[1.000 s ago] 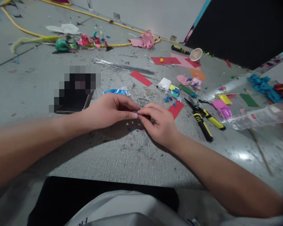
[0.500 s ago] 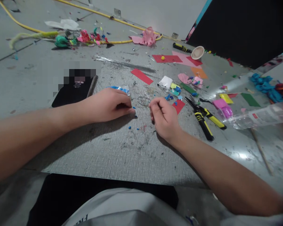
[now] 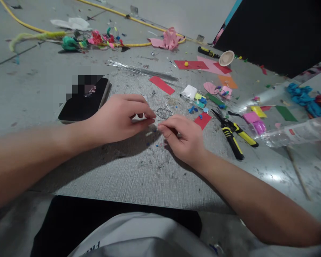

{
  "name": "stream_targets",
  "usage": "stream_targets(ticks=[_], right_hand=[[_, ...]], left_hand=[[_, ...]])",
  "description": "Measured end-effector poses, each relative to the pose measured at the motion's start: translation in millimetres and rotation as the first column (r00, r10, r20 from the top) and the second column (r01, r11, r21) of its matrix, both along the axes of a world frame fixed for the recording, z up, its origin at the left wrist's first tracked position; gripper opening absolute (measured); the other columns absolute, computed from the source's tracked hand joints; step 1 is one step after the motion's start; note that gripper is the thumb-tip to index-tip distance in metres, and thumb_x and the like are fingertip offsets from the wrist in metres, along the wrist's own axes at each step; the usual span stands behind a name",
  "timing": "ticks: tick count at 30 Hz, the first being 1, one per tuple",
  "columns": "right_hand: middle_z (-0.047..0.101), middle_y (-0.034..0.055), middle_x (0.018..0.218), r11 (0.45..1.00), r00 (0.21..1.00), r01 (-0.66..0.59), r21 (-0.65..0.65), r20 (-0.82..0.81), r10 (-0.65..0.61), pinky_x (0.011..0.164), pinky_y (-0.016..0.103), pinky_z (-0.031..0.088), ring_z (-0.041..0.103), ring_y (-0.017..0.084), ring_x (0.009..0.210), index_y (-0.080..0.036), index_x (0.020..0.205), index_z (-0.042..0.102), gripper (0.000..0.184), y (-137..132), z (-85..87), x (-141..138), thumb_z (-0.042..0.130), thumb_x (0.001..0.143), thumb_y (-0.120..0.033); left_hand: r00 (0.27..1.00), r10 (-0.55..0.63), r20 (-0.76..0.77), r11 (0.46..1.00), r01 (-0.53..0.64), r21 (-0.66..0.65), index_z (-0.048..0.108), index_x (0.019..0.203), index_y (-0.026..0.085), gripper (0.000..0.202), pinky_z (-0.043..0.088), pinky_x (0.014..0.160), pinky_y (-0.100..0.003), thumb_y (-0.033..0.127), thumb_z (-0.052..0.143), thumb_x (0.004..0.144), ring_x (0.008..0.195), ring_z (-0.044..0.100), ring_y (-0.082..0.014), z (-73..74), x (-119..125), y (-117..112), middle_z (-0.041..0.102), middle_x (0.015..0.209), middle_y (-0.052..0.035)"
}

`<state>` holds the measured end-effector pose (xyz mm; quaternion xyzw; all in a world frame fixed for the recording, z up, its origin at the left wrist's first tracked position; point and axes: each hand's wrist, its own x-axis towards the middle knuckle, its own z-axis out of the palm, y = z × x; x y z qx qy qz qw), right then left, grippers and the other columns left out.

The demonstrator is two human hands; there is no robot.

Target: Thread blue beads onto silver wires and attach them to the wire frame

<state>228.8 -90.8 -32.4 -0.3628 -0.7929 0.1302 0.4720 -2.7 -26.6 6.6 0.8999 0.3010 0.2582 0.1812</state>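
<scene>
**Head view.**

**Hands**
- The left hand (image 3: 120, 119) rests on the grey mat (image 3: 117, 171) and is half closed. Forefinger and thumb bend toward each other with a narrow gap between them. Whether anything sits in that gap cannot be told.
- The right hand (image 3: 186, 137) lies just beside it at 3 o'clock, knuckles up and fingers curled under. The thumb is pressed to the forefinger in a pinch, and anything held there is too small to make out.
- The fingertips of the two hands are near each other but apart.

**Items at the hands**
- The wire loop (image 3: 163, 113) lies flat on the mat at 12 o'clock from the gap between the hands, just beyond the left fingertips. No contact with either hand is visible.
- Blue crumbs (image 3: 147, 144) are scattered on the mat at 6 o'clock from that gap.

**Surroundings**
- A black phone (image 3: 84, 101) lies at 10 o'clock from the left hand.
- A red paper piece (image 3: 202, 120) lies just beside the right hand at 1 o'clock.
- Pliers (image 3: 234, 134) with yellow-and-black handles lie at 3 o'clock from the right hand, apart from it.
- A clear plastic bottle (image 3: 296, 134) lies on its side further out on the same bearing.
- A red strip (image 3: 162, 85) and a bundle of thin wires (image 3: 141, 71) lie at 12 o'clock, well apart from the hands.
- A yellow hose (image 3: 139, 21) runs along the far floor.
</scene>
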Motion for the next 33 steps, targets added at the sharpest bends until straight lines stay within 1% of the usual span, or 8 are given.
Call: stream_targets(ticks=[4, 8, 12, 16, 21, 26, 30, 33], right_hand=[[0.074, 0.0036, 0.097, 0.979, 0.999, -0.018, 0.205, -0.022, 0.023, 0.080, 0.032, 0.056, 0.068, 0.015, 0.088, -0.024, 0.114, 0.077, 0.013, -3.7, 1.6, -2.7, 0.067, 0.106, -0.022], [0.070, 0.0021, 0.098, 0.973, 0.999, -0.037, 0.227, -0.024, 0.044, 0.078, 0.031, 0.057, 0.067, 0.015, 0.088, -0.028, 0.123, 0.077, 0.022, -4.6, 0.4, -1.8, 0.067, 0.106, -0.021], [0.070, 0.0028, 0.101, 0.977, 0.997, -0.061, 0.204, -0.027, 0.068, 0.078, 0.032, 0.058, 0.067, 0.015, 0.089, -0.029, 0.129, 0.077, 0.026, -4.7, 0.1, 0.3, 0.066, 0.106, -0.023], [0.073, 0.0052, 0.104, 0.996, 0.998, -0.060, 0.071, -0.014, 0.061, 0.084, 0.038, 0.060, 0.069, 0.019, 0.095, -0.030, 0.126, 0.079, 0.026, -7.2, 3.9, 1.0, 0.059, 0.109, -0.028], [0.074, 0.0045, 0.099, 0.998, 0.997, -0.039, -0.057, -0.069, 0.035, 0.082, 0.038, 0.060, 0.068, 0.019, 0.090, -0.031, 0.111, 0.083, 0.018, -7.6, 5.5, -0.7, 0.066, 0.105, -0.031], [0.076, 0.0027, 0.094, 0.985, 0.986, -0.085, -0.148, -0.156, 0.062, 0.075, 0.033, 0.058, 0.069, 0.016, 0.085, -0.029, 0.108, 0.083, 0.014, -3.2, 0.8, -2.5, 0.071, 0.103, -0.030], [0.078, 0.0017, 0.090, 0.949, 0.959, -0.174, -0.263, -0.263, 0.102, 0.071, 0.030, 0.056, 0.070, 0.015, 0.082, -0.028, 0.102, 0.082, 0.007, -1.9, 1.0, -4.1, 0.076, 0.099, -0.030], [0.079, 0.0019, 0.088, 0.865, 0.934, -0.216, -0.454, -0.353, 0.049, 0.064, 0.028, 0.056, 0.069, 0.015, 0.076, -0.026, 0.096, 0.081, 0.014, -4.1, 3.7, -7.0, 0.084, 0.093, -0.039]], left_hand=[[0.982, 0.032, 0.189, 0.974, 0.012, -0.226, 0.081, 0.091, 0.022, 0.017, 0.051, 0.071, -0.029, 0.035, 0.072, 0.095, 0.077, 0.069, -0.0165, 9.4, 9.0, -20.2, 0.080, 0.085, -0.0035], [0.958, 0.103, 0.267, 0.777, 0.090, -0.623, 0.080, 0.087, 0.020, 0.012, 0.045, 0.053, -0.022, 0.029, 0.074, 0.093, 0.055, 0.058, -0.0108, 11.6, 15.6, -31.7, 0.068, 0.063, 0.0023], [0.958, 0.120, 0.259, 0.680, 0.111, -0.725, 0.078, 0.083, 0.018, 0.015, 0.041, 0.046, -0.019, 0.028, 0.074, 0.094, 0.047, 0.050, -0.0077, 12.2, 16.2, -30.1, 0.059, 0.056, 0.0038], [0.960, 0.096, 0.264, 0.682, 0.130, -0.719, 0.077, 0.084, 0.019, 0.019, 0.049, 0.050, -0.021, 0.029, 0.069, 0.098, 0.052, 0.056, -0.0097, 8.8, 13.7, -26.8, 0.066, 0.064, 0.0008], [0.969, 0.046, 0.243, 0.716, 0.138, -0.684, 0.075, 0.086, 0.020, 0.020, 0.048, 0.050, -0.022, 0.030, 0.065, 0.100, 0.053, 0.058, -0.0101, 2.9, 12.1, -26.7, 0.072, 0.071, -0.0016], [0.987, 0.084, 0.138, 0.722, 0.035, -0.691, 0.074, 0.081, 0.020, 0.022, 0.041, 0.046, -0.021, 0.031, 0.066, 0.098, 0.047, 0.053, -0.0097, 9.9, 13.2, -29.9, 0.060, 0.055, 0.0032], [0.988, 0.125, 0.092, 0.748, -0.033, -0.663, 0.073, 0.078, 0.020, 0.021, 0.038, 0.043, -0.021, 0.033, 0.070, 0.095, 0.046, 0.054, -0.0103, 13.5, 13.4, -33.4, 0.057, 0.052, 0.0045], [0.987, 0.125, 0.100, 0.766, -0.032, -0.642, 0.073, 0.077, 0.020, 0.019, 0.039, 0.043, -0.019, 0.030, 0.071, 0.093, 0.046, 0.054, -0.0094, 12.1, 13.0, -34.7, 0.059, 0.053, 0.0047]])
